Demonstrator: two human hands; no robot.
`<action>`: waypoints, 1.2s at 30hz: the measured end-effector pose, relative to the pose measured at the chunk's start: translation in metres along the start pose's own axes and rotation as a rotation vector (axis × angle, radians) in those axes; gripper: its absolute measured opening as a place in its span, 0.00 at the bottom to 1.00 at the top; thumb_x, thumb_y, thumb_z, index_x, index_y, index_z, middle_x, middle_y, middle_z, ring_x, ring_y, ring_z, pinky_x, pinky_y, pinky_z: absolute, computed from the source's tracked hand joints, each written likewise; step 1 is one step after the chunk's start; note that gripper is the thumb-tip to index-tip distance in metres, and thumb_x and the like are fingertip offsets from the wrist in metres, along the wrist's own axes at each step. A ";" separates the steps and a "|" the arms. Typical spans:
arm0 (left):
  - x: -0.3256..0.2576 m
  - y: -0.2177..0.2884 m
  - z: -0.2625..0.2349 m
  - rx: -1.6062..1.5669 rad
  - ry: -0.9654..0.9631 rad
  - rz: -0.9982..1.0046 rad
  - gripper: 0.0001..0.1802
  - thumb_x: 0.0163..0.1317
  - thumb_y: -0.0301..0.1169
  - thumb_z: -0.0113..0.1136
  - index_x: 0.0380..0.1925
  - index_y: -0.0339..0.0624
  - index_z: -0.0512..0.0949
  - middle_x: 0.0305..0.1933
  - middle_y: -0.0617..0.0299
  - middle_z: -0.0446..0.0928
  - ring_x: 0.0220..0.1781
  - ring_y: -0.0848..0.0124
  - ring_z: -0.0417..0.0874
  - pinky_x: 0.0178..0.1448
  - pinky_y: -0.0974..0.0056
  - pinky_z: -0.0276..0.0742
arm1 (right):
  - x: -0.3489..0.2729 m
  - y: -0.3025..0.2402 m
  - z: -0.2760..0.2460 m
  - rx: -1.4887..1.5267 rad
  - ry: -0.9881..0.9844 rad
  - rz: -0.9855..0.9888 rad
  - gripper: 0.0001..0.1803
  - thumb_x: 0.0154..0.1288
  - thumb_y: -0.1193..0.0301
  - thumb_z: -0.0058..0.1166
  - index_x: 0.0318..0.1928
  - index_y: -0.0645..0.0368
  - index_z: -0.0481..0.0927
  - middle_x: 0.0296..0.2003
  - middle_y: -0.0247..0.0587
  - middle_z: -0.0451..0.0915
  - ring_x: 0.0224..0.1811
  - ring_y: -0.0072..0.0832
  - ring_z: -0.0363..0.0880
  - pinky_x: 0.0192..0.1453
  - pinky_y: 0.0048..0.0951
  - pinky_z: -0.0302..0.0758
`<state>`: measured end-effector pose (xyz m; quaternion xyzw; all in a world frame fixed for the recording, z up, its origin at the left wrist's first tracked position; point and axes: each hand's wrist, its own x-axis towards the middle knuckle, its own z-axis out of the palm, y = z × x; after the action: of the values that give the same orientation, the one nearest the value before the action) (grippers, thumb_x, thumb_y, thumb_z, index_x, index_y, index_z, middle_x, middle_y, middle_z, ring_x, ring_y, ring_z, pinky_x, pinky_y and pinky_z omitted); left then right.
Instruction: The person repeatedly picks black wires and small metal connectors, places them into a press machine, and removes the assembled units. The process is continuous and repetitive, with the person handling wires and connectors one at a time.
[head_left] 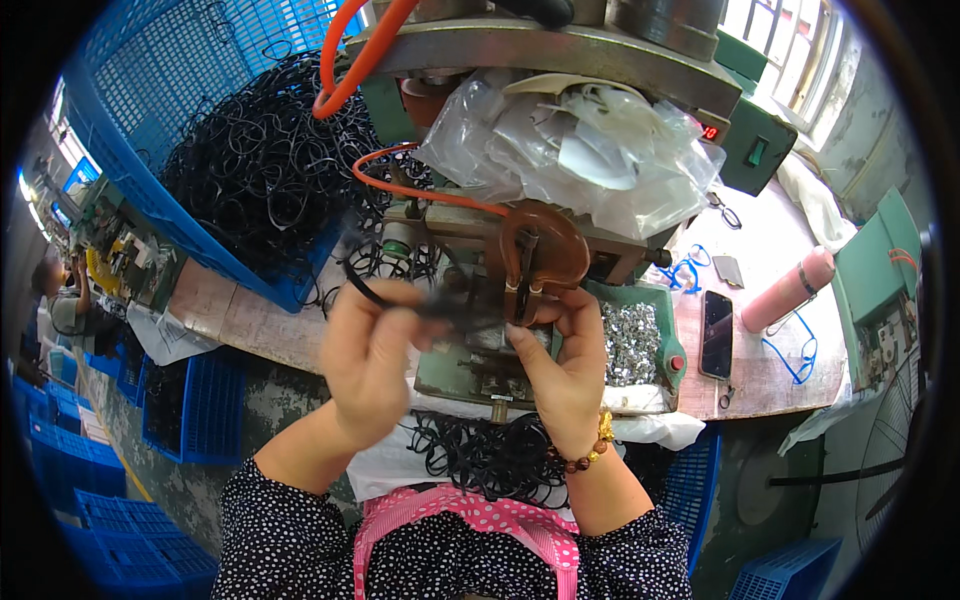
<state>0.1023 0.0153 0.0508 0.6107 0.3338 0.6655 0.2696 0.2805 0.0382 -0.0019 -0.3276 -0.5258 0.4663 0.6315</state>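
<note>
The black elastic band (pixel 395 298) runs left to right between your hands, its right end under the brown press head (pixel 540 250); your left hand (pixel 368 360) pinches it, your right hand (pixel 565 365) fingertips steady it nearer the head

The band (pixel 365 285) my left hand (pixel 368 362) pinches looks like matt black rubber. By my right hand (pixel 565 362) the curved tube (pixel 545 240) is glossy brown metal. The crate (pixel 150 130) is blue plastic mesh, the bag (pixel 580 150) crinkled clear plastic, the clips (pixel 630 340) shiny metal, the bench (pixel 770 360) worn wood.
</note>
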 end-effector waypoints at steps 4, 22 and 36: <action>-0.010 -0.005 0.015 0.107 -0.226 0.038 0.07 0.72 0.24 0.55 0.47 0.33 0.77 0.37 0.56 0.82 0.33 0.68 0.82 0.38 0.65 0.77 | -0.003 -0.003 -0.016 -0.078 -0.001 -0.039 0.24 0.66 0.83 0.58 0.62 0.67 0.68 0.47 0.41 0.79 0.51 0.25 0.78 0.60 0.27 0.73; -0.003 -0.025 0.019 0.262 -0.245 0.252 0.07 0.60 0.19 0.63 0.39 0.31 0.81 0.30 0.50 0.76 0.28 0.52 0.79 0.32 0.58 0.72 | -0.036 -0.001 -0.120 -0.398 0.584 -0.266 0.14 0.72 0.82 0.54 0.56 0.67 0.77 0.49 0.40 0.80 0.53 0.25 0.77 0.65 0.29 0.69; 0.009 -0.029 0.023 0.329 -0.392 0.401 0.10 0.61 0.26 0.67 0.40 0.35 0.80 0.32 0.50 0.80 0.29 0.50 0.80 0.32 0.54 0.74 | -0.031 0.024 -0.141 -0.584 0.561 0.093 0.11 0.71 0.82 0.55 0.52 0.63 0.81 0.46 0.38 0.82 0.48 0.24 0.79 0.58 0.27 0.75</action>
<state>0.1228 0.0435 0.0345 0.8161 0.2517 0.5123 0.0898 0.4106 0.0290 -0.0677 -0.6312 -0.4278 0.2181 0.6091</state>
